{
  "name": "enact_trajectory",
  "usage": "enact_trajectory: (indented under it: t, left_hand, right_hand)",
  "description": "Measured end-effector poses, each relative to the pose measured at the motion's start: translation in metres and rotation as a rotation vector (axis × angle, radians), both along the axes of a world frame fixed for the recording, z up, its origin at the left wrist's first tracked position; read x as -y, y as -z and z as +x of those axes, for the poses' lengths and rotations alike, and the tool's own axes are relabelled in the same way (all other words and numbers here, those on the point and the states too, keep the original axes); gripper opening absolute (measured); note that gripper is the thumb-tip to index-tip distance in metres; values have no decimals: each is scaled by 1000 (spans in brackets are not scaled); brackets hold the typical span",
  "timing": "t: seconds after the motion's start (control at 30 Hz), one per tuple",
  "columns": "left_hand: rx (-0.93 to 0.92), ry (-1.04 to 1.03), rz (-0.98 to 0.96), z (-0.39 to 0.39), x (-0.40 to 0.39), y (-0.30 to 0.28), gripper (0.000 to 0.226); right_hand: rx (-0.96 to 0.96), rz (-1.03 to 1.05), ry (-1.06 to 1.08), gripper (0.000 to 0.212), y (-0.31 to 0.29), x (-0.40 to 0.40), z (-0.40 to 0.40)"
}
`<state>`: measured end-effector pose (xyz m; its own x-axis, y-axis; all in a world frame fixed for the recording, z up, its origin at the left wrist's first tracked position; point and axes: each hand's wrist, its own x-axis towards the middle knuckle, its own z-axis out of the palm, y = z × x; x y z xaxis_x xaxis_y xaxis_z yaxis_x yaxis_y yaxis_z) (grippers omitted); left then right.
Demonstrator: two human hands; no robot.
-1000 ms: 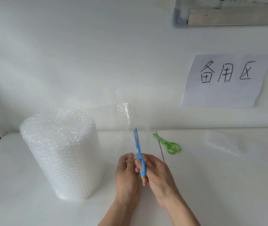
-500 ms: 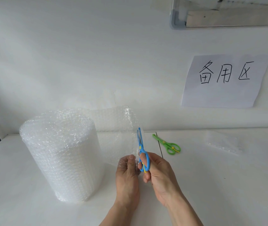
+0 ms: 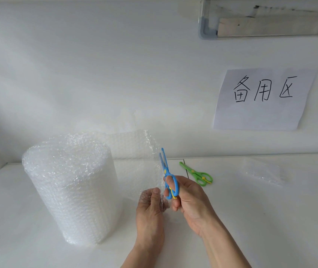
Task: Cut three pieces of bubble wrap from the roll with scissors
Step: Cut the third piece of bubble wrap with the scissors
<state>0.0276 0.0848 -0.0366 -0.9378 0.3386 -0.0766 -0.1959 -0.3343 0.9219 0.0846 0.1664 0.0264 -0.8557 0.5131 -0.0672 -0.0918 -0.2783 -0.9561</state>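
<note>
A white table [image 3: 251, 219] against a white wall is seen from above, from the head of a person whose two bare forearms reach in from the bottom edge. A fat roll of bubble wrap [image 3: 71, 188] stands upright on the left of the table. A loose sheet [image 3: 135, 167] is unrolled from it toward the right and held up in the air.

The lower free corner of that sheet is pinched by the left hand [image 3: 151, 213], thumb against curled fingers, so the sheet is kept fairly taut. Just to its right, a pair of blue scissors [image 3: 168, 176] is gripped by the right hand [image 3: 188, 200], with fingers threaded through the handle loops. The blades are pointed upward and parted a little, right at the sheet's free edge. Whether the wrap already lies between the blades cannot be told.

A cut running up through the sheet seems to be in hand, and it looks to be at an early stage. One flat, clear piece of wrap [image 3: 262, 173] is laid on the far right of the table, so at least one piece appears already cut; no others can be made out.

For the next move, the sheet would need to be held tight and the blades closed and fed steadily upward in a straight line.

A second pair of green scissors [image 3: 197, 174] lies unused on the table behind the hands. A paper sign [image 3: 264, 99] with handwritten characters is fixed to the wall.
</note>
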Motion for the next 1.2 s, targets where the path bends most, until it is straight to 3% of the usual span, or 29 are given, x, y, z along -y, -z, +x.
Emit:
enact_trajectory:
  t: [0.57, 1.2]
  left_hand:
    - [45, -57, 16, -1, -4, 6, 17]
    - [23, -48, 14, 0, -5, 7, 16]
  right_hand:
    - [-7, -33, 70, 15, -12, -7, -5]
    - [-40, -90, 98, 21, -29, -13, -11]
